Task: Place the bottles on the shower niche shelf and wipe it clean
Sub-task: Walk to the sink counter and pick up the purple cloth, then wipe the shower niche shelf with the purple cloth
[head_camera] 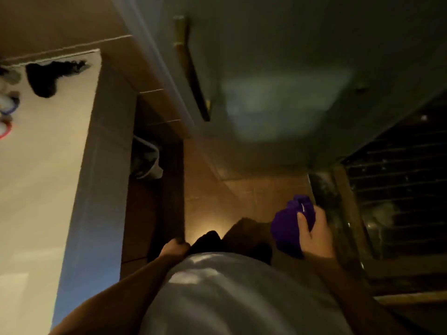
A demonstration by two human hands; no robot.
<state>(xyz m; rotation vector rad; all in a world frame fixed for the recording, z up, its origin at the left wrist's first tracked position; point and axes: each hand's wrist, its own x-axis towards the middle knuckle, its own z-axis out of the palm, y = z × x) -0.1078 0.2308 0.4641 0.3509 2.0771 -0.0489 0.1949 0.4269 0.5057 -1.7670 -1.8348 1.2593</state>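
Head view, steeply downward, dim and motion-blurred.

Right hand (314, 232): closed around a bunched purple cloth (289, 226), thumb across its front. Held in the air above the brown tiled floor (242, 189), beside the dark edge of the shower area (396, 165) at the right.

Left hand (175, 246): low beside the grey shirt (217, 298), near a dark vertical edge. Too blurred to tell whether the fingers are apart or curled on anything.

Bottles and niche shelf: neither is visible. The glass door (266, 81) with its long handle (191, 68) fills the top of the view.

Judgement: a transit step, carrying the cloth toward the shower; wiping not begun, bottle placement cannot be assessed.

Notes for doing it well:
- Keep the cloth gathered so no loose corner drags on the floor or catches the door edge.
- Use the free left hand for the door handle, leaving the right on the cloth.
- Raise the gaze to locate the niche before reaching.
- Wet tile is possible; step slowly.
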